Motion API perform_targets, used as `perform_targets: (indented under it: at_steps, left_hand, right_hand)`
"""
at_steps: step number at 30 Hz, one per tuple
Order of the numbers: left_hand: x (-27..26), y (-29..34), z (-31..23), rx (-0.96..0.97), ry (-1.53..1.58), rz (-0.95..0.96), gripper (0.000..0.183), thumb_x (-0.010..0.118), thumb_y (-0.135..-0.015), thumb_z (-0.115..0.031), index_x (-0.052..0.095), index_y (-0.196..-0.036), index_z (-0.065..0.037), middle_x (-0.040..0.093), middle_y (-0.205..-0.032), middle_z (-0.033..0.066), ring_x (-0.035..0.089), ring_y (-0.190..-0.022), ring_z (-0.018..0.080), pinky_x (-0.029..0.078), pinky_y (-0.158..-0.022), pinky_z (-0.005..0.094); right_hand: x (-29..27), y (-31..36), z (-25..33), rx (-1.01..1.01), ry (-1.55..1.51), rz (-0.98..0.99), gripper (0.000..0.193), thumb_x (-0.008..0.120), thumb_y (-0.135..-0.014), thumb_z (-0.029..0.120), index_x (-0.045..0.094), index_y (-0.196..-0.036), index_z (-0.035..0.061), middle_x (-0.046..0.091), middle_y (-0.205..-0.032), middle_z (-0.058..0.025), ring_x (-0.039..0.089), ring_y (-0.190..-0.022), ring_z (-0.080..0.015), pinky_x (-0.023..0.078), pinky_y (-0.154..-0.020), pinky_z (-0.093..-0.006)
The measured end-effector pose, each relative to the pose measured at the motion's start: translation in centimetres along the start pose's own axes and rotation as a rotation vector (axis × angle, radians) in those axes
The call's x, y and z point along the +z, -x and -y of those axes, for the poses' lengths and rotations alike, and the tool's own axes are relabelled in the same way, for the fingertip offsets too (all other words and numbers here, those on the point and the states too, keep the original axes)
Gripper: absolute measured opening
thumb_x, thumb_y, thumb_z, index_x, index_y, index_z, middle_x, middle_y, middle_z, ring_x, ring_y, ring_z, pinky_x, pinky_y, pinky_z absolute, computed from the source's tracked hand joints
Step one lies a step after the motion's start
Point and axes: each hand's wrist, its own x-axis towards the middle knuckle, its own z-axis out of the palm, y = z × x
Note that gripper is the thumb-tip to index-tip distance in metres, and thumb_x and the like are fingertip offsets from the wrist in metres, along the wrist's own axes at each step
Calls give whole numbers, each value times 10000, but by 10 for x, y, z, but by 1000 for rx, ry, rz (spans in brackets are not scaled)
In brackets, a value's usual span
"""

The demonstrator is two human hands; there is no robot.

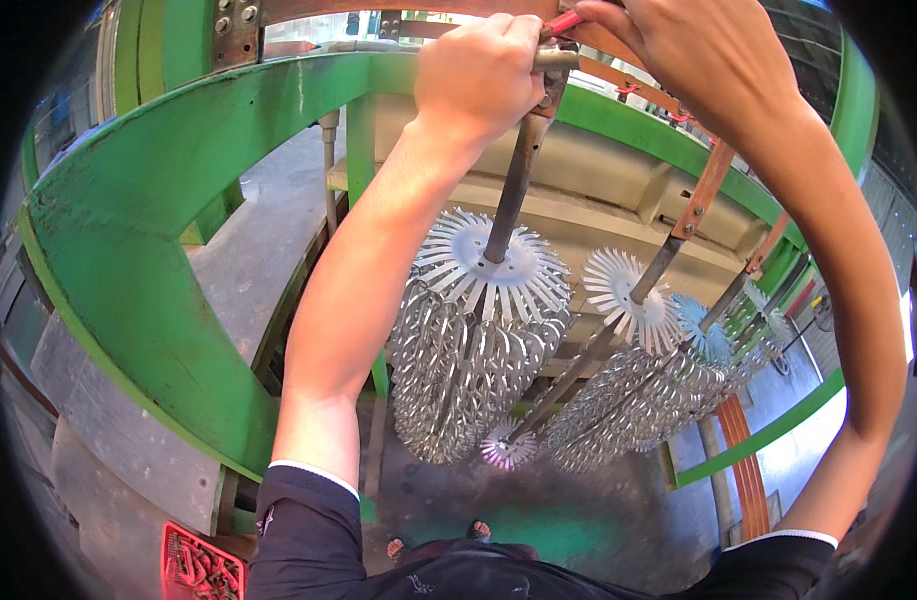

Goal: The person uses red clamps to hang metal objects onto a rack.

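Observation:
My left hand (478, 80) is closed in a fist at the upper middle, wrapped round a short dull metal bar (556, 61) beside the head of a dark hanger rod (515, 185). My right hand (668, 35) is closed on a small red handle (562, 23) just above that bar; its far end is hidden by my left fingers. Below hangs the rod's load: a pale slotted disc (493, 258) above a thick cluster of shiny silver metal pieces (473, 375). The hand tops run up to the picture's upper edge.
Green steel frame (138, 230) curves round on the left. More loaded hangers (628, 400) with slotted discs stand to the right, under copper-coloured bars (700, 190). A red basket (173, 560) of red clamps sits at lower left. Flat copper strips (743, 470) stand at lower right.

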Motion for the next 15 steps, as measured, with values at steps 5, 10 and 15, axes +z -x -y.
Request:
perform_targets:
  at_steps: [5, 10, 15]
  left_hand:
    - [2, -2, -1, -18, 10, -16, 183, 713, -737, -166, 650, -892, -92, 709, -851, 74, 716, -802, 307, 580, -643, 448]
    - [0, -1, 1, 2, 9, -62, 168, 706, -757, -160, 653, -903, -95, 708, -843, 77, 718, -775, 308, 579, -635, 453]
    - [1, -1, 0, -8, 3, -7, 209, 703, -776, -152, 646, -969, -97, 710, -835, 81, 721, -757, 313, 575, -627, 452]
  right_hand:
    - [9, -4, -14, -257, 190, -345, 375, 476, -1064, 372, 649, -1037, 41, 620, -645, -64, 603, -589, -190, 471, -765, -350]
    - [4, -1, -2, -131, 165, -218, 332, 489, -1060, 312, 653, -1065, 24, 669, -700, -105, 642, -631, -211, 479, -806, -370]
    - [-4, 0, 8, -17, 160, -61, 338, 493, -1063, 297, 643, -1093, -4, 655, -686, -99, 645, -619, -234, 508, -705, -403]
